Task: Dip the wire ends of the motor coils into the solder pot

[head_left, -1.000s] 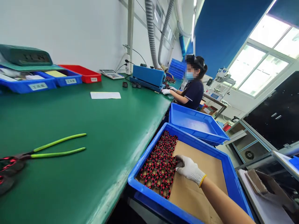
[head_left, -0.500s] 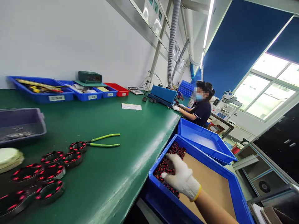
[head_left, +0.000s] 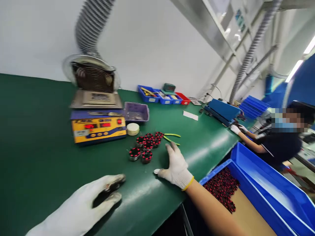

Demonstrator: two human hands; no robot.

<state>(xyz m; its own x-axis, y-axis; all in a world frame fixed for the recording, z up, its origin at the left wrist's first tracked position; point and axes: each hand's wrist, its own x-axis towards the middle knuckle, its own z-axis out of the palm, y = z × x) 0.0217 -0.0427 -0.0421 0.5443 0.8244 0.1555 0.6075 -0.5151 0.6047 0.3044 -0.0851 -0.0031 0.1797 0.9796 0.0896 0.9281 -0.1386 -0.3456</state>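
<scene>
My left hand (head_left: 91, 200), in a white glove, hovers over or rests on the green bench at the lower left. Its thumb and fingers are apart, and I make out nothing between them. My right hand (head_left: 176, 166), also gloved, is over the bench near its front edge, thumb and fingers spread, holding nothing visible. Ahead of it lie green-handled pliers (head_left: 172, 134), partly behind the fingertips. Several ring-shaped metal parts with black and red insides (head_left: 148, 145) stand clustered to the left of my right hand.
A yellow-and-blue device with red displays (head_left: 99, 128) stands under a ducted hood. Beside it are a round pale pad (head_left: 133, 129) and a purple-grey bin (head_left: 136, 112). At right, a blue crate (head_left: 258, 200) holds many black-and-red parts; a co-worker's gloved hands (head_left: 238, 128) work beyond.
The view has swung left, bringing the device and my left hand into sight. My right hand has left the blue crate and is now over the bench near the rings.
</scene>
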